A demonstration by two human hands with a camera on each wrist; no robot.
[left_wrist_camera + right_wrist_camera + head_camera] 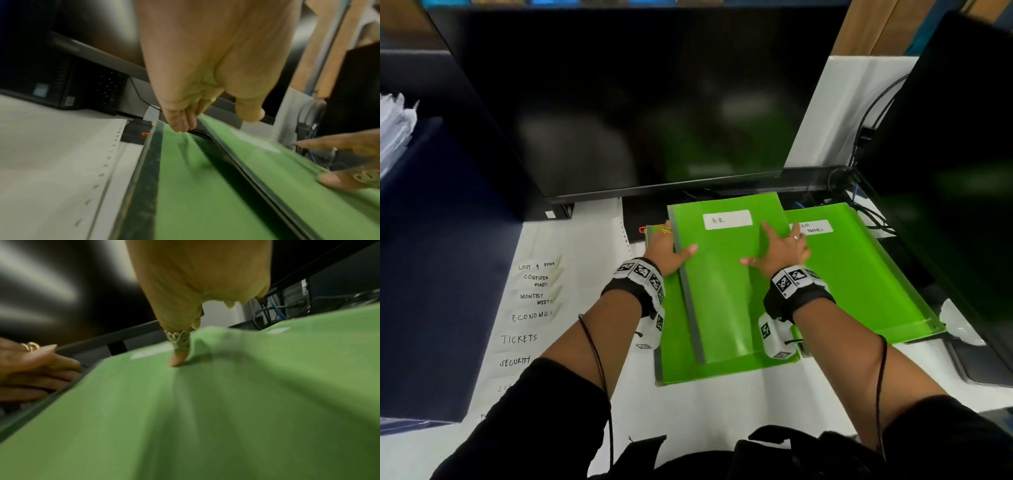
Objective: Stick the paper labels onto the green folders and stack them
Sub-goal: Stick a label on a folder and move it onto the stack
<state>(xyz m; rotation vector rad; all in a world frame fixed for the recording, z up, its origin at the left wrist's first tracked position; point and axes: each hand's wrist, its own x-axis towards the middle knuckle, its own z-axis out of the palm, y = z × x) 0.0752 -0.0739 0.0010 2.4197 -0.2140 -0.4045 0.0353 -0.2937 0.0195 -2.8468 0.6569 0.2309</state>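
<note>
A green folder (722, 281) with a white label reading "HR" (727, 219) is held between both hands, tilted above a stack of green folders (681, 366). My left hand (669, 250) grips its left spine edge, thumb on top and fingers underneath (180, 123). On the right edge, my right hand (782, 250) grips it with the thumb (177, 358) pressing on the cover. A second stack of green folders (859, 274) lies to the right, its top label (811, 228) handwritten. Handwritten paper labels (530, 315) lie in a column at the left.
A large dark monitor (637, 102) stands just behind the folders and another dark screen (945, 154) stands at the right, with cables (859, 192) between them. A dark blue panel (431, 274) borders the left. Crumpled white paper (959, 322) sits by the right stack.
</note>
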